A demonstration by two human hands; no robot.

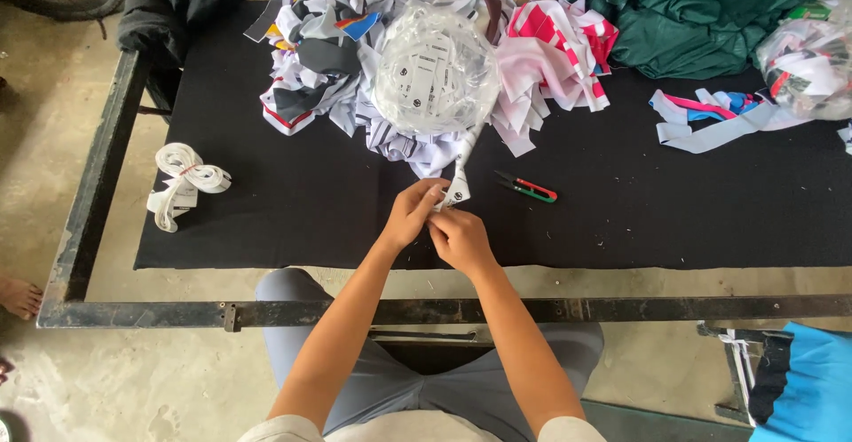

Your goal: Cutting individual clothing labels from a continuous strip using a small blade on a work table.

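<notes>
My left hand (pixel 414 213) and my right hand (pixel 460 238) meet over the black cloth (pixel 621 211) near the table's front edge. Both pinch the end of a white label strip (pixel 463 169) with black print. The strip runs up to a clear plastic bag (pixel 435 74) stuffed with more white labels. A small thread clipper (pixel 527 187) with red, green and black handle lies just right of my hands.
A heap of white, grey and pink fabric scraps (pixel 337 60) lies behind the bag. Green cloth (pixel 710 11) is at the back right, a second plastic bag (pixel 809 65) at far right. A bundle of white strips (pixel 185 180) sits at left. A bare foot (pixel 18 295) shows at the left edge.
</notes>
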